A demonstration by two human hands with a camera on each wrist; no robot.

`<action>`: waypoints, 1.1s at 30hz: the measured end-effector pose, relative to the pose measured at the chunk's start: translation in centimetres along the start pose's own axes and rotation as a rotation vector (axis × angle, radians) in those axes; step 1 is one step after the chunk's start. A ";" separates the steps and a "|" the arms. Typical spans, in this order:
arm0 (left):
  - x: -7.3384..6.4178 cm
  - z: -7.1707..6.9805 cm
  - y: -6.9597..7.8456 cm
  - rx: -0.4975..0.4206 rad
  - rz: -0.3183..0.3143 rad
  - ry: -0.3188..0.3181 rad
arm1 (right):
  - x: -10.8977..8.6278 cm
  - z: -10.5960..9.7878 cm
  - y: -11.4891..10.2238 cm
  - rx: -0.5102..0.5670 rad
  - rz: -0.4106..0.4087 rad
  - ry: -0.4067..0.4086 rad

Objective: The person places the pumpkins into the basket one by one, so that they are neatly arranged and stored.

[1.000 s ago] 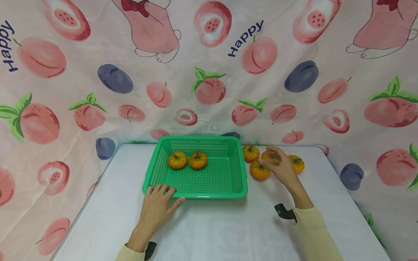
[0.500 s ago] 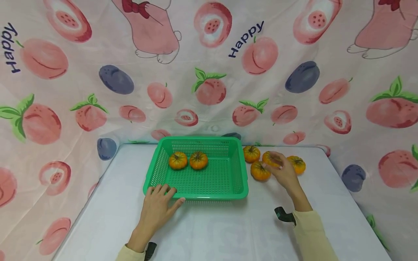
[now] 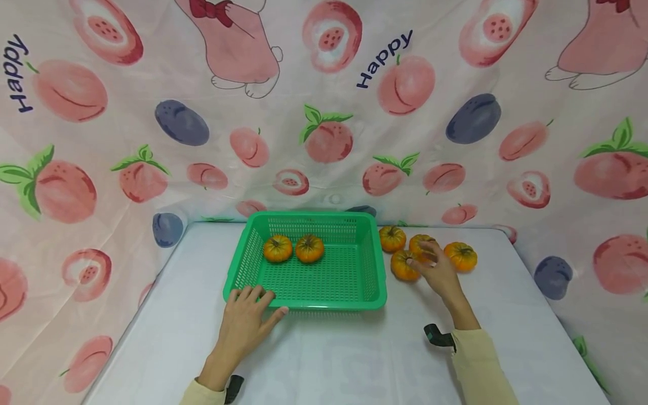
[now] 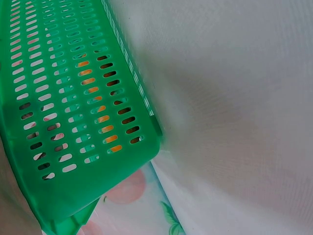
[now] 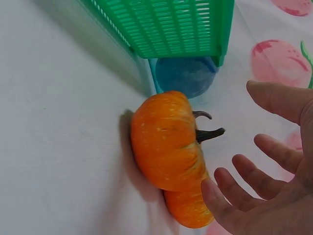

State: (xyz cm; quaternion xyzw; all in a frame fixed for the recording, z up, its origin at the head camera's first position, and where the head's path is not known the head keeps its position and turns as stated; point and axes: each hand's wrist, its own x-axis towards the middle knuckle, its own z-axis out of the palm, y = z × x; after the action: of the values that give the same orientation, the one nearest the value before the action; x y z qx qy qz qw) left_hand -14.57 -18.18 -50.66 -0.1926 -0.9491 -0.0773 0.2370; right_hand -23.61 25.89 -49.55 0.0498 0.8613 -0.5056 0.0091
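Several small orange pumpkins with dark stems are in the head view. One pumpkin point(image 3: 277, 249) and another pumpkin point(image 3: 310, 249) sit side by side in the green plastic basket point(image 3: 324, 305). The others stand on the table right of it: a front pumpkin point(image 3: 404, 266), a back-left pumpkin point(image 3: 392, 238), a middle pumpkin point(image 3: 419, 243) and a right-hand pumpkin point(image 3: 460, 257). My right hand point(image 3: 441, 275) hovers over the front and middle ones, fingers spread; the right wrist view shows a gap between hand and pumpkins. My left hand point(image 3: 245, 323) rests on the basket's front-left rim, fingers loosely laid over it.
A white cloth covers the table point(image 3: 334, 360). Behind it hangs a fruit-printed curtain point(image 3: 329, 185), close to the basket's back rim. The basket's right wall stands close beside the nearest loose pumpkins. A dark wrist device point(image 3: 438, 336) sticks out from the right sleeve.
My right hand has drawn slightly nearer and lower over the front and middle pumpkins. The left hand and basket keep their place; the head view has shifted a little.
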 end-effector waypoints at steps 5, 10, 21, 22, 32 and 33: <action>0.0 -0.1 0.1 -0.002 -0.002 -0.002 | -0.1 0.1 0.3 -0.003 0.029 -0.008; 0.0 0.0 0.1 -0.001 0.005 0.012 | 0.0 0.2 0.6 0.007 0.036 -0.002; -0.1 0.1 0.0 -0.009 0.007 0.028 | 0.8 1.0 2.3 -0.034 0.003 0.003; -0.1 0.2 0.0 -0.011 0.008 0.030 | 0.9 1.0 2.4 -0.035 0.006 0.000; -0.1 0.1 0.0 -0.011 -0.011 -0.009 | 1.2 1.6 3.3 -0.037 0.028 -0.034; -0.1 0.1 0.0 -0.009 -0.012 -0.008 | 1.2 1.6 3.4 -0.037 0.028 -0.037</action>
State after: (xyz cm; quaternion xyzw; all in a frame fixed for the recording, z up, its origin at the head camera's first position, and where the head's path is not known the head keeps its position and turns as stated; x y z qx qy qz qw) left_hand -14.51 -18.20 -50.82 -0.1881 -0.9509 -0.0824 0.2316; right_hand -24.55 26.18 -53.35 0.0526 0.8693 -0.4904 0.0329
